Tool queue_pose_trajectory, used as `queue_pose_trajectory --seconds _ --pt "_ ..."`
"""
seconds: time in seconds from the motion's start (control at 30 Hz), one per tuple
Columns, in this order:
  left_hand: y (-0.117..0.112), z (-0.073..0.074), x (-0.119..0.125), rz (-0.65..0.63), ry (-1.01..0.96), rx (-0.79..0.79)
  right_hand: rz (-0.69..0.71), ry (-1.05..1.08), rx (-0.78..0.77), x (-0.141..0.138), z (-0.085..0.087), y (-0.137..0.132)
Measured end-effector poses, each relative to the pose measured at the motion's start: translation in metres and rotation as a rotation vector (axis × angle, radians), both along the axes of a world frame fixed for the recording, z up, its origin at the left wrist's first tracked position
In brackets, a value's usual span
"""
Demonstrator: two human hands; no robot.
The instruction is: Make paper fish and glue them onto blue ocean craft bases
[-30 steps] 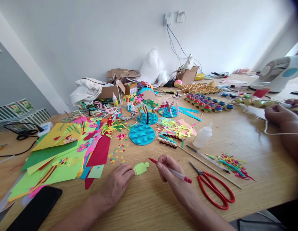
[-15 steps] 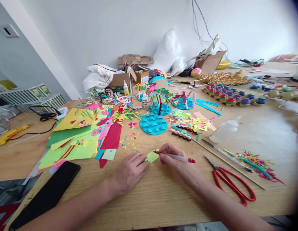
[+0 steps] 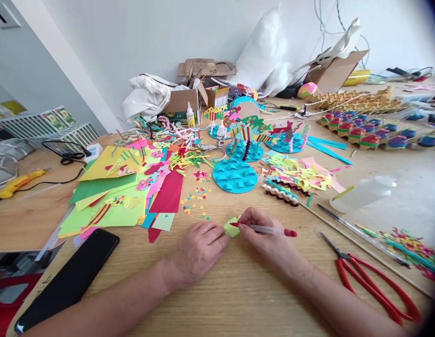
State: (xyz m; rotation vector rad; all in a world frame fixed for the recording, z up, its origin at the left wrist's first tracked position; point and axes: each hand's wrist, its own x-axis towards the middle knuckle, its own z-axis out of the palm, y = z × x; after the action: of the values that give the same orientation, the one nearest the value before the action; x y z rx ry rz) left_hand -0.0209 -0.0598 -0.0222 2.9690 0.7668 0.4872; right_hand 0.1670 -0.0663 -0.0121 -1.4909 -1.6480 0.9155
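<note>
The right hand [image 3: 261, 230] grips a translucent, red-tipped marker [image 3: 270, 229], its tip at a small light-green paper cutout [image 3: 230, 228] between the hands; the left hand [image 3: 203, 245] lies palm down, loosely open, on the wooden bench [image 3: 221, 299], fingertips touching the cutout; red-handled metal scissors [image 3: 367, 281] lie right of the right hand

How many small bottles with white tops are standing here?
2: one yellow bottle by the brown cardboard box, one white bottle nearer, to its right. Others may be hidden.

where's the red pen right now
In the head view, the pen is right of centre, in the right hand's grip, its tip at the green paper beside the left hand.
</note>
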Motion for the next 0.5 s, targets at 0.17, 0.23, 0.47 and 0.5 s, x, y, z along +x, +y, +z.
queue_pose_trajectory --seconds 0.17,0.23,0.47,0.5 --pt "-0.001 -0.003 0.0 0.01 0.008 -0.005 0.018 -0.072 0.048 0.0 0.0 0.002" --pt "-0.002 -0.003 0.001 0.022 0.006 -0.02 0.004 -0.067 0.045 0.001 -0.004 0.001" --pt "-0.012 0.008 0.01 0.119 0.065 -0.107 0.059 -0.122 0.061 0.001 -0.006 0.001" --pt "-0.013 0.009 0.011 0.137 0.069 -0.126 0.065 -0.127 0.064 0.001 -0.006 0.001"
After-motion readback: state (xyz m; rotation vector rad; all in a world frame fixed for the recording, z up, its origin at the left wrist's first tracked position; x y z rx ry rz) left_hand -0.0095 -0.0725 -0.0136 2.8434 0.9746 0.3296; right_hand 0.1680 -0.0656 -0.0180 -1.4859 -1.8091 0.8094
